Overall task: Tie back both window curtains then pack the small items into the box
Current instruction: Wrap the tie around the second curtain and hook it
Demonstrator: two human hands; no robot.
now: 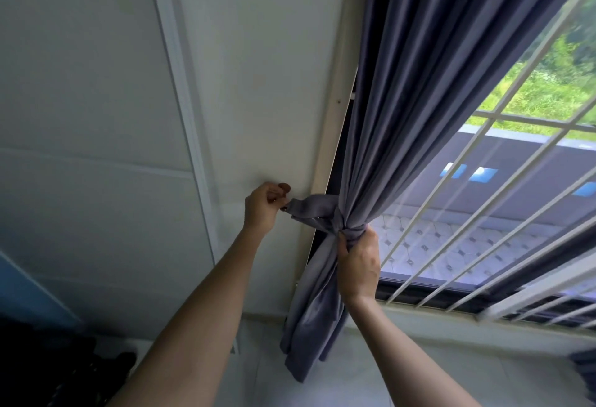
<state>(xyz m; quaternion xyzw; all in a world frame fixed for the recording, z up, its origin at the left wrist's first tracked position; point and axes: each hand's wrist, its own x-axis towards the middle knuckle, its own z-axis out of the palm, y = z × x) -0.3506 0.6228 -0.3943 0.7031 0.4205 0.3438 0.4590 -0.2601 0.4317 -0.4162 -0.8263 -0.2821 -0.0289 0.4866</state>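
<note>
1. My left hand (263, 208) is against the wall (258, 84), fingers curled, pinching the end of the tieback (311, 208) right at a small brown hook (284, 186) fixed to the wall.
2. I cannot tell whether the tieback's end is already on the hook; my fingers cover that spot.
3. My right hand (358, 264) grips the curtain (403, 100) just below the gathered waist, fingers wrapped round the bunched cloth and touching the tieback where it circles the folds.
4. The tieback runs taut from my left hand across the window frame (332, 136) to the curtain and wraps round it at about sill height.
5. Above the waist the curtain rises in tight grey-blue pleats along the left edge of the window; below my right hand it hangs loose in front of the frame's lower end and down past the sill (451, 318).
6. To the right of the curtain the glass is uncovered, with white bars (483, 187) across it and a roof and greenery outside.
7. A scrap of the same grey-blue cloth (585, 371) shows at the lower right edge, below the sill.
8. Lower left, something dark (48, 371) sits low in shadow; I cannot make out what it is.
</note>
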